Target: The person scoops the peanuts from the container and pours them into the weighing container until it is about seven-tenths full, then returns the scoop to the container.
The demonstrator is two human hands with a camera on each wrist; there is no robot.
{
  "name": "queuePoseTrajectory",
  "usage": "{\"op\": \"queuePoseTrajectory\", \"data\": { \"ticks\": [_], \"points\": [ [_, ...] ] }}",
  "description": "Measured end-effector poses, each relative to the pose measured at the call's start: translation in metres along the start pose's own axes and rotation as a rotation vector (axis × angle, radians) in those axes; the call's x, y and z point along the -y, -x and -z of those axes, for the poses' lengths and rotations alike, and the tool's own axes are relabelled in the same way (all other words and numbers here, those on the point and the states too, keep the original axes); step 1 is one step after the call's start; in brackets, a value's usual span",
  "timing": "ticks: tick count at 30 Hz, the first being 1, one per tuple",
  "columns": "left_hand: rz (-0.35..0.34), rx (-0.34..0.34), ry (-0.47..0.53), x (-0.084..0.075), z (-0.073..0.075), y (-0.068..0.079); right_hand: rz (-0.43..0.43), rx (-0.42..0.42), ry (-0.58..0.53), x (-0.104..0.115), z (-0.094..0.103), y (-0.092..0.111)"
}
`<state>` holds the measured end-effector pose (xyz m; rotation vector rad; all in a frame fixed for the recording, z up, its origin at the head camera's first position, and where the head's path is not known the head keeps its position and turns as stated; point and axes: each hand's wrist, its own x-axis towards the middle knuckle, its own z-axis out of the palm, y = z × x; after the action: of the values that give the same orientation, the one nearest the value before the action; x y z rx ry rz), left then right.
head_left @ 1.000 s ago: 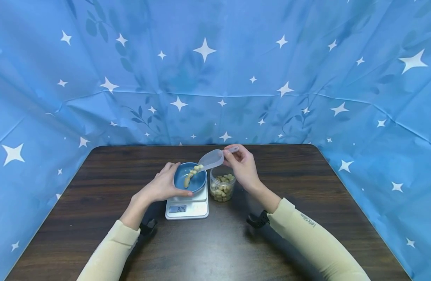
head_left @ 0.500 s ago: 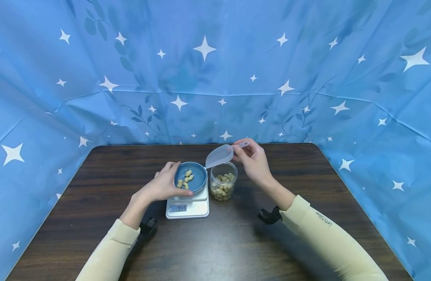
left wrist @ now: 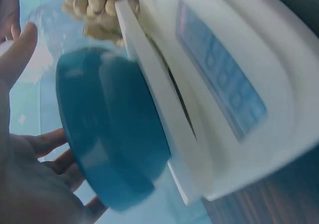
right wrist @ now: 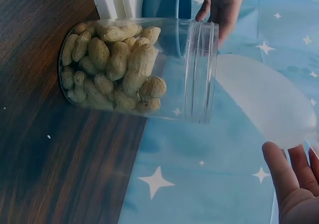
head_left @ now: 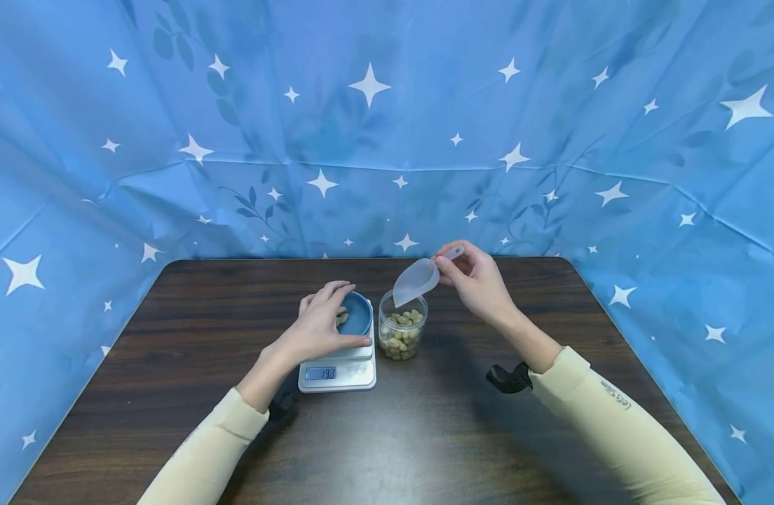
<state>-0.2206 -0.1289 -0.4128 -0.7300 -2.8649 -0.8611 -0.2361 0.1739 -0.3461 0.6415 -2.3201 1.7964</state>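
As we look from the head view, the left hand (head_left: 320, 326) arches over the bowl (head_left: 360, 319), its fingers and thumb loosely spread and, we judge, not gripping. The bowl sits on the scale (head_left: 355, 381), presumably so that the display (head_left: 321, 373) tells its weight; we would not swear to the small digits. The right hand (head_left: 478, 284) pinches the handle of the scoop (head_left: 415, 280) between thumb and fingers, which we think leaves the wide end free to hang tip-down over the jar (head_left: 387, 305). The jar stands just beside the scale, within easy reach, we suppose. Around these we have the dark table (head_left: 153, 365), a starry curtain (head_left: 374, 126) and pale sleeves (head_left: 210, 449). The left hand hides part of the bowl from us, though a few peanuts (head_left: 343, 318) show in it.

From the left wrist, we find the bowl tilted across the view, the thumb clear of it and the fingers behind its wall. Whether a fingertip touches it, we cannot tell; that wall also blocks our sight of the inside.

From the right wrist, we see more peanuts in the jar, which partly screens the bowl and scale. Whether the scoop's tip touches the jar's rim, we cannot tell.
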Motion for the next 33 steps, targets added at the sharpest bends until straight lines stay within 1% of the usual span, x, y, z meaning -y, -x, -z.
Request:
{"op": "queuePoseTrajectory", "data": {
  "ticks": [3, 6, 10, 14, 18, 25, 30, 33],
  "points": [
    [-0.032, -0.002, 0.005, -0.007, -0.005, -0.005, -0.018, 0.021, 0.041, 0.0, 0.002, 0.002],
    [-0.049, -0.001, 0.019, -0.015, -0.01, -0.01, -0.024, 0.05, 0.131, 0.002, 0.003, 0.002],
    [-0.047, 0.016, 0.05, -0.023, -0.016, -0.015, -0.009, 0.111, 0.288, 0.008, 0.004, 0.0],
    [-0.04, 0.043, 0.069, -0.029, -0.021, -0.021, 0.025, 0.184, 0.411, 0.017, 0.004, -0.004],
    [-0.032, 0.06, 0.078, -0.033, -0.025, -0.026, 0.059, 0.249, 0.471, 0.026, 0.002, -0.008],
    [-0.038, 0.072, 0.121, -0.037, -0.031, -0.033, 0.069, 0.33, 0.559, 0.039, -0.008, -0.014],
    [-0.025, 0.054, 0.135, -0.038, -0.032, -0.034, 0.09, 0.376, 0.642, 0.044, -0.016, -0.018],
    [-0.027, 0.047, 0.137, -0.037, -0.033, -0.034, 0.085, 0.394, 0.698, 0.047, -0.023, -0.019]
  ]
}}
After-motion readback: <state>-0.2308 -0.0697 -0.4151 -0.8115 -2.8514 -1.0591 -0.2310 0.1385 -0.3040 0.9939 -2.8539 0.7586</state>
